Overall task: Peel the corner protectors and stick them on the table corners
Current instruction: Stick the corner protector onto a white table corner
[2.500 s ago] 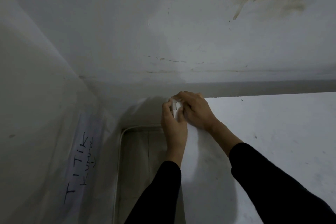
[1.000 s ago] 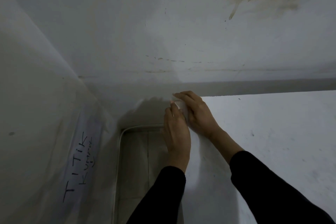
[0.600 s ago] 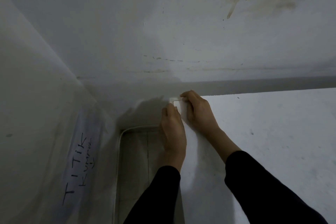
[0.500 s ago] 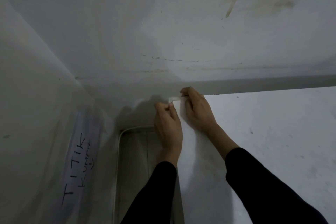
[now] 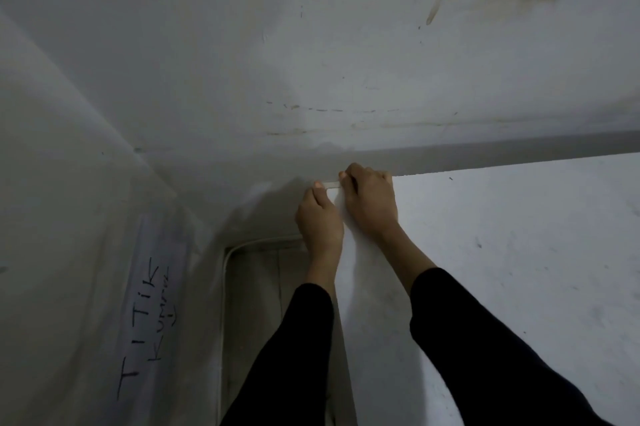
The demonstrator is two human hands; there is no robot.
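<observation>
Corner protector (image 5: 331,185) pale, thin, on white table (image 5: 519,252) corner.

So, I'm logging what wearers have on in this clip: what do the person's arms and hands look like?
Both arms are in long black sleeves, the left sleeve and the right sleeve, plain with no markings. The left hand and right hand are bare: no gloves, and no ring or watch shows.

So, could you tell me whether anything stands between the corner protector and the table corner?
Nothing visible: the corner protector sits on the corner of the table, left hand and right hand holding it directly.
</observation>
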